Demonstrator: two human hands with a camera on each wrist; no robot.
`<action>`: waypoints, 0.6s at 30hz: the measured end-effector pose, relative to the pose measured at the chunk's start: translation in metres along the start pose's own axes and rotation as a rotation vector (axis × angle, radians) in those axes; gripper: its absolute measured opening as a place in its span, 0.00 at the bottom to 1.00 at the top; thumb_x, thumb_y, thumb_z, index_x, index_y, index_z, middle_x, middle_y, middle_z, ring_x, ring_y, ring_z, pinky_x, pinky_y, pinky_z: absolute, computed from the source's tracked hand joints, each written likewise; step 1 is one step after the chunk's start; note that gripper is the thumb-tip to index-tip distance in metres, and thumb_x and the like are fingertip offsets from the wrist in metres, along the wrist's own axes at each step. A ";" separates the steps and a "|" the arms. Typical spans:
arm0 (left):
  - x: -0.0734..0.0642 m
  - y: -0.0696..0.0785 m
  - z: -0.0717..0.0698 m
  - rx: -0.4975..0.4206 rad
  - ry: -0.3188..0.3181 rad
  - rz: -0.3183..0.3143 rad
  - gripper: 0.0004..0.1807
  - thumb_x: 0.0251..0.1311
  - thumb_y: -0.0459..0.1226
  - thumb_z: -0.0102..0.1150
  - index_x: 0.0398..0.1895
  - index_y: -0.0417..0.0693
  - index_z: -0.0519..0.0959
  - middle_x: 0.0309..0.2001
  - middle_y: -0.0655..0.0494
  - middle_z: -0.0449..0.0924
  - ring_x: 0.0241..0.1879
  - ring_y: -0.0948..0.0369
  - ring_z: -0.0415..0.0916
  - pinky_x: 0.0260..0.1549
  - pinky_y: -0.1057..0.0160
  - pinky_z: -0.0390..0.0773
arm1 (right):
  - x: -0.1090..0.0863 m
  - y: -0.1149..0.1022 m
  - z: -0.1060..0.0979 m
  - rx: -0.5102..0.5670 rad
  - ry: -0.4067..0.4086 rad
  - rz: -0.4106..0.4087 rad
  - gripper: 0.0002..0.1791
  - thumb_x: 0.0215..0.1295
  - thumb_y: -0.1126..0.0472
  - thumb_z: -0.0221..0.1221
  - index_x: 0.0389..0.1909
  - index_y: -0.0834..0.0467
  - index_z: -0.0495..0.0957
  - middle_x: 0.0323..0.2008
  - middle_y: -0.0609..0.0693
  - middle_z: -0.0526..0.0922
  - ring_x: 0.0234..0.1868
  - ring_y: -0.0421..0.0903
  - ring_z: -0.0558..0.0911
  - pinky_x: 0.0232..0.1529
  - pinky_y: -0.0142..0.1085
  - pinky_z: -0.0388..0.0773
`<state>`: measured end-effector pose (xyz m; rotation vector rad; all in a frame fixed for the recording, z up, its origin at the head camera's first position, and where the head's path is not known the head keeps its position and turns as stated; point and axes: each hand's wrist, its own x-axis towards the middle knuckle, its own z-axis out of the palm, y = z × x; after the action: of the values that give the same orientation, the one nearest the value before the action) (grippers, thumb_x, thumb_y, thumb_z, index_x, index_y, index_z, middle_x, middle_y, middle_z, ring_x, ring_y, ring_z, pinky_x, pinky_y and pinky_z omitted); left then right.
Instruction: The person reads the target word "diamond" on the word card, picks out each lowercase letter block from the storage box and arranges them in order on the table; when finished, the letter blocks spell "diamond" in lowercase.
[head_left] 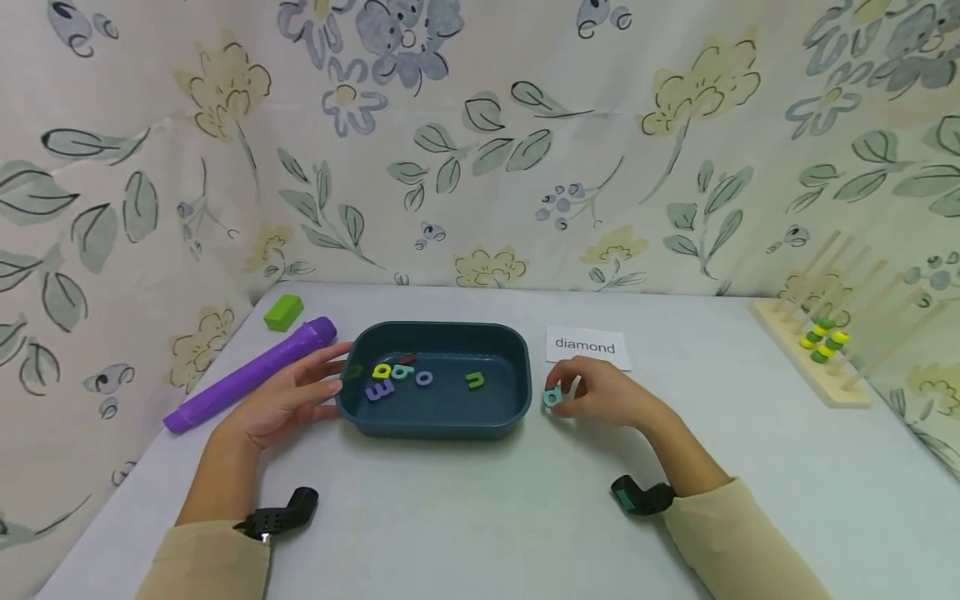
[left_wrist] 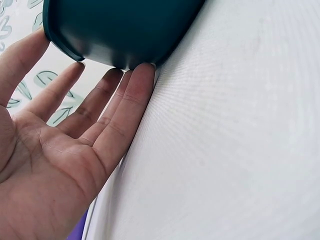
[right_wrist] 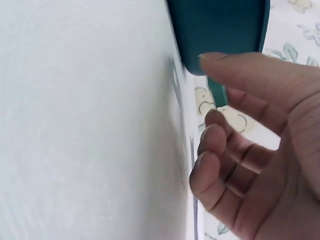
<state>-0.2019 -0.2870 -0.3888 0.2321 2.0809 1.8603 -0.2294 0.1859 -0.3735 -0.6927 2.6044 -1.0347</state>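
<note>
A dark teal tray [head_left: 435, 422] holds several small coloured plastic letters, among them a yellow letter [head_left: 382, 372], a purple "m" [head_left: 379, 390] and a green letter [head_left: 475, 380]. My left hand [head_left: 288, 398] touches the tray's left end with extended fingertips; the left wrist view shows those fingers [left_wrist: 125, 107] against its outer wall. Just off the tray's right end, my right hand [head_left: 600, 392] pinches a teal letter "d" [head_left: 552, 397] between thumb and fingers. From the right wrist, only the edge of that letter [right_wrist: 217, 93] shows. A white card [head_left: 588, 346] printed "diamond" lies behind this hand.
Along the left lies a purple tube [head_left: 251, 375], with a green block [head_left: 283, 312] behind it. A wooden peg stand [head_left: 813, 354] with green and yellow beads stands at the right. A floral cloth [head_left: 480, 167] hangs behind the white table [head_left: 465, 517].
</note>
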 end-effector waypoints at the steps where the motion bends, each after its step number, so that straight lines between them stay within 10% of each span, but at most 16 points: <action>1: 0.000 0.000 0.000 -0.001 0.000 0.000 0.36 0.75 0.38 0.56 0.82 0.57 0.57 0.81 0.41 0.51 0.65 0.61 0.73 0.56 0.53 0.84 | 0.000 0.001 0.001 -0.001 -0.001 0.004 0.12 0.59 0.63 0.71 0.43 0.52 0.83 0.36 0.51 0.79 0.32 0.47 0.77 0.34 0.38 0.77; 18: 0.001 0.000 0.001 -0.007 0.006 0.012 0.35 0.75 0.37 0.56 0.82 0.55 0.57 0.81 0.39 0.52 0.64 0.63 0.75 0.55 0.54 0.84 | 0.004 0.011 0.003 -0.021 -0.014 0.063 0.12 0.59 0.63 0.71 0.42 0.54 0.83 0.29 0.49 0.77 0.32 0.46 0.75 0.35 0.38 0.72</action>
<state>-0.2023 -0.2861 -0.3892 0.2379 2.0811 1.8777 -0.2356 0.1890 -0.3836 -0.6163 2.6109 -0.9812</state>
